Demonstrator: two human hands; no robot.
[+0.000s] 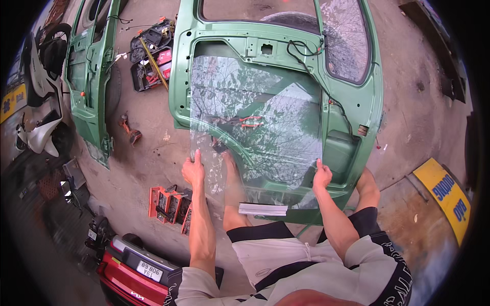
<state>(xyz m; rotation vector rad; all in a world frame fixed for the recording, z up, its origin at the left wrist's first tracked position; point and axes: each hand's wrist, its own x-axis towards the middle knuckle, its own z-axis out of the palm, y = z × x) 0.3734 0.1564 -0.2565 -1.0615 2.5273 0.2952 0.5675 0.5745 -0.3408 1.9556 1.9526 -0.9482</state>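
A clear window glass (pixel 286 137) is held up between my two hands, above a green vehicle door (pixel 365 102). Branches and sky reflect in the pane. My left hand (pixel 194 171) grips its left edge, thumb pointing up along the glass. On the opposite edge, my right hand (pixel 322 176) is closed in the same way. A pale metal rail strip (pixel 263 209) runs along the pane's near edge. Through the glass show red-handled pliers (pixel 251 121). A black cable (pixel 337 104) lies along the door's right inner side.
A second green door (pixel 87 120) stands at left, near a cordless drill (pixel 130 131). An open toolbox (pixel 145 76) lies between the doors. A red tool tray (pixel 170 205) sits by my left forearm. A red car (pixel 132 278), a motorbike (pixel 48 122) and a yellow sign (pixel 443 196) surround me.
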